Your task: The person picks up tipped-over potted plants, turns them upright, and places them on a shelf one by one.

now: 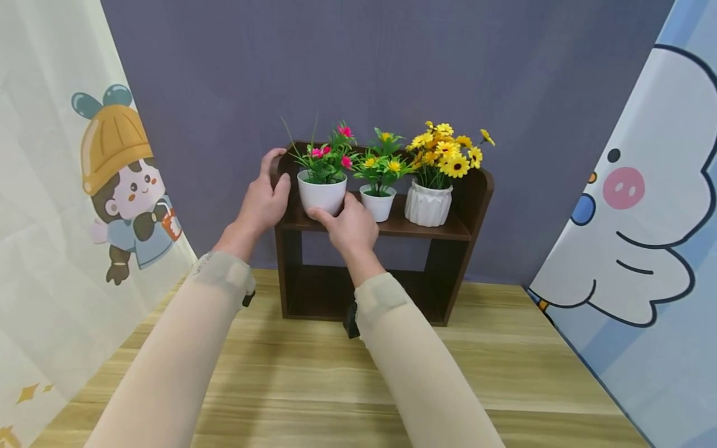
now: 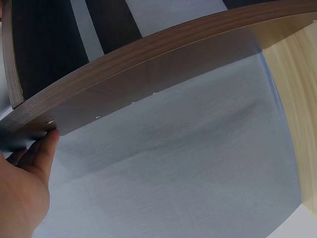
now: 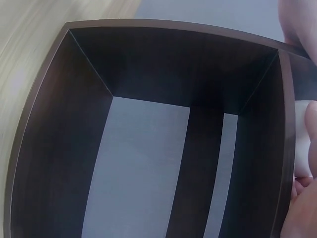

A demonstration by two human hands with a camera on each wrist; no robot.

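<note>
A dark brown wooden shelf (image 1: 372, 233) stands on the table, with three potted flowers on its upper board. At the left end, my right hand (image 1: 354, 225) grips a smooth white flower pot (image 1: 322, 191) with pink blooms, thumb across its front and fingers by its right side. My left hand (image 1: 263, 202) holds the shelf's left side panel (image 2: 163, 64); its fingers (image 2: 47, 151) press the outer face, while the thumb is hidden in the left wrist view. Part of the white pot shows beside my right thumb (image 3: 312, 121) in the right wrist view.
A small white pot (image 1: 378, 205) with yellow flowers stands just right of my right hand. Farther right is a ribbed white pot (image 1: 428, 205) of yellow daisies. A grey-blue curtain (image 1: 392, 68) hangs behind, and printed cloths flank the wooden table (image 1: 504, 361).
</note>
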